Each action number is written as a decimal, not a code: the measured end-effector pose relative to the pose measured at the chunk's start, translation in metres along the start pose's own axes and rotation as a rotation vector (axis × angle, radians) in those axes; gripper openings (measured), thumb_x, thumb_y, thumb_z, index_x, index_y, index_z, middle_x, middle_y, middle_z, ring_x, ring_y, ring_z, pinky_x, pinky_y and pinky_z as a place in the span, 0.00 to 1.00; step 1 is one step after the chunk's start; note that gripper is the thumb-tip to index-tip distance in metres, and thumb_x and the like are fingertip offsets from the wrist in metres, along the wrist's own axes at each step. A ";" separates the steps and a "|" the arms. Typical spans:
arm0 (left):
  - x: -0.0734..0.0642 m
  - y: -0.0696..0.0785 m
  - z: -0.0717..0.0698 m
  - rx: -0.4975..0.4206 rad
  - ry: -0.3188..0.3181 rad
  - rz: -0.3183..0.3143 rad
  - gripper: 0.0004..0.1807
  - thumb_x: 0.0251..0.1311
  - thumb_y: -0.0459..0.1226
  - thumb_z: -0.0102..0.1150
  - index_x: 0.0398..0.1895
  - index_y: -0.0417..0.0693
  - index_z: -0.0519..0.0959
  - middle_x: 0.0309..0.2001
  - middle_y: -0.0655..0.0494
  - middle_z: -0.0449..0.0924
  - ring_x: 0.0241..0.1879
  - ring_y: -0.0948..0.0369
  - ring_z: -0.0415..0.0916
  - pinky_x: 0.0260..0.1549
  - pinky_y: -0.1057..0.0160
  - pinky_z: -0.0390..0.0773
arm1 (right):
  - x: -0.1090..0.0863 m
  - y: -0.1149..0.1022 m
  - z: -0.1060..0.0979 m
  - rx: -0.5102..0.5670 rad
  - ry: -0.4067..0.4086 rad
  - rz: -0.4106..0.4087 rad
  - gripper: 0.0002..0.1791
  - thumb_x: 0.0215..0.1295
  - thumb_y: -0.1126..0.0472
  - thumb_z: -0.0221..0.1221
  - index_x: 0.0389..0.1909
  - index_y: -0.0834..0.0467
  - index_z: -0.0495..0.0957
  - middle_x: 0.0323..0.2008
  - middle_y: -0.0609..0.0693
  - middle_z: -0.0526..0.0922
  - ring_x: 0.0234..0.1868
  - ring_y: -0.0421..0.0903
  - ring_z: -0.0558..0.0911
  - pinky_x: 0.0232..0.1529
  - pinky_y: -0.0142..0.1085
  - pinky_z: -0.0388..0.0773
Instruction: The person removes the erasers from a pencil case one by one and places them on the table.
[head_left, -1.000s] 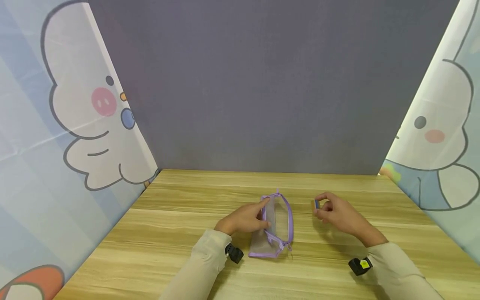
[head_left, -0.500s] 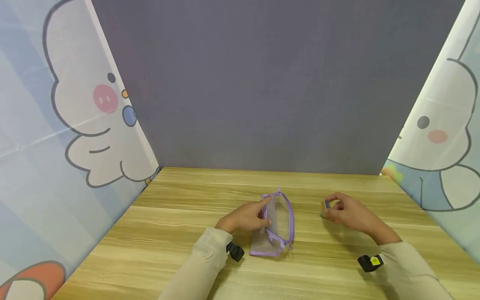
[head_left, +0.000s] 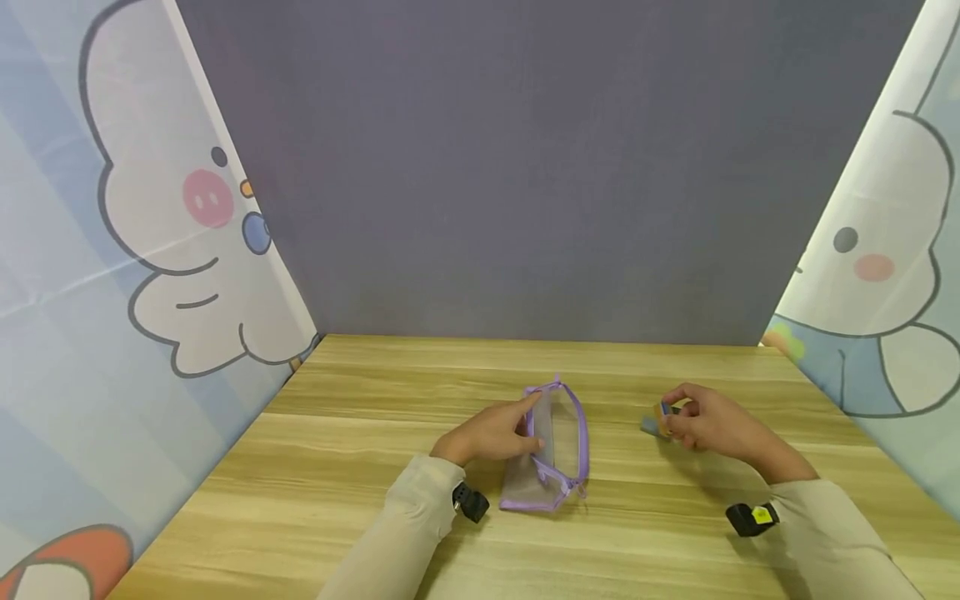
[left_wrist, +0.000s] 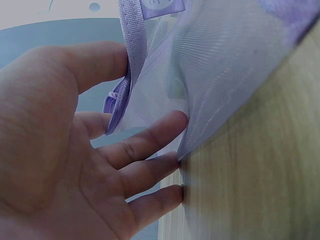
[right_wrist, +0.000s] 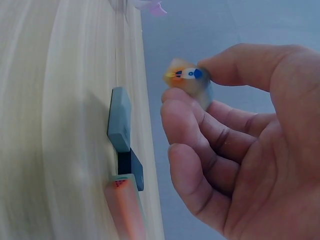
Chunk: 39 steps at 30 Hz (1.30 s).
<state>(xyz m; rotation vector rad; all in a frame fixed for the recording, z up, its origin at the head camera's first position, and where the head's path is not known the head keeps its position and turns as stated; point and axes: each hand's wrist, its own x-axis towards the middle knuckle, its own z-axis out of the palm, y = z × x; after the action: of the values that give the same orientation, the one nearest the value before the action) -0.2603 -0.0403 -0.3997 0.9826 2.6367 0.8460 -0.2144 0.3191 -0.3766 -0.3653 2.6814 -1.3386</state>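
A purple-edged mesh zipper pouch (head_left: 582,437) lies on the table with its opening spread. My left hand (head_left: 491,433) holds its near rim; in the left wrist view the thumb and index fingertips go behind the zipper tape (left_wrist: 131,45), and the other fingertips rest against the outer mesh. To the right, my right hand (head_left: 711,423) pinches a small eraser (right_wrist: 186,76) with a rocket picture between thumb and fingers. Below that hand lie a grey-blue block (right_wrist: 119,120), a dark block (right_wrist: 131,169) and a pinkish-orange one (right_wrist: 125,207) with a watermelon pattern.
The wood-grain table (head_left: 315,467) meets a grey panel (head_left: 510,183) at the back. Cartoon-printed cloths (head_left: 67,350) stand at both sides. A black wrist strap device (head_left: 470,504) sits on the left wrist, another (head_left: 742,520) on the right.
My right hand has moved to the right, away from the pouch, with the eraser in its fingers. A grey block now shows beside it. The left hand stays on the pouch.
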 end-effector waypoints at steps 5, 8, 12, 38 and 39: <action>-0.002 0.000 0.000 0.000 -0.005 -0.008 0.47 0.64 0.48 0.64 0.81 0.55 0.51 0.38 0.65 0.75 0.37 0.67 0.73 0.38 0.66 0.74 | -0.001 0.002 -0.001 0.010 -0.007 0.008 0.25 0.71 0.61 0.60 0.58 0.75 0.66 0.29 0.58 0.80 0.27 0.50 0.80 0.29 0.41 0.81; -0.001 0.001 0.000 -0.003 -0.002 -0.011 0.47 0.64 0.48 0.64 0.81 0.56 0.50 0.39 0.66 0.75 0.38 0.67 0.73 0.39 0.66 0.74 | -0.001 0.004 -0.004 0.016 -0.009 0.005 0.24 0.71 0.63 0.58 0.58 0.76 0.65 0.29 0.58 0.81 0.27 0.52 0.81 0.30 0.42 0.82; 0.000 0.002 -0.001 -0.007 0.002 -0.005 0.46 0.64 0.48 0.64 0.81 0.56 0.51 0.39 0.66 0.75 0.39 0.67 0.73 0.40 0.66 0.74 | -0.002 0.006 -0.009 0.024 -0.028 -0.011 0.22 0.70 0.66 0.56 0.57 0.76 0.66 0.30 0.59 0.81 0.30 0.55 0.82 0.31 0.42 0.82; 0.002 0.000 0.000 0.024 -0.002 0.009 0.46 0.64 0.47 0.64 0.81 0.53 0.51 0.37 0.65 0.75 0.36 0.67 0.73 0.38 0.67 0.74 | -0.010 0.019 -0.019 -0.032 -0.130 0.047 0.15 0.67 0.67 0.54 0.49 0.72 0.68 0.24 0.53 0.77 0.23 0.45 0.74 0.21 0.35 0.71; 0.002 0.000 0.000 0.023 -0.001 0.009 0.46 0.64 0.47 0.64 0.81 0.53 0.51 0.36 0.65 0.75 0.36 0.67 0.73 0.38 0.67 0.74 | -0.010 0.020 -0.019 -0.028 -0.135 0.051 0.14 0.66 0.67 0.54 0.49 0.72 0.68 0.23 0.53 0.76 0.22 0.45 0.74 0.21 0.35 0.70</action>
<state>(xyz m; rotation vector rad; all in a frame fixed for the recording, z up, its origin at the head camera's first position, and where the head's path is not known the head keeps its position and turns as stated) -0.2614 -0.0390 -0.3995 1.0006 2.6485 0.8185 -0.2121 0.3482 -0.3811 -0.3736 2.5833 -1.2178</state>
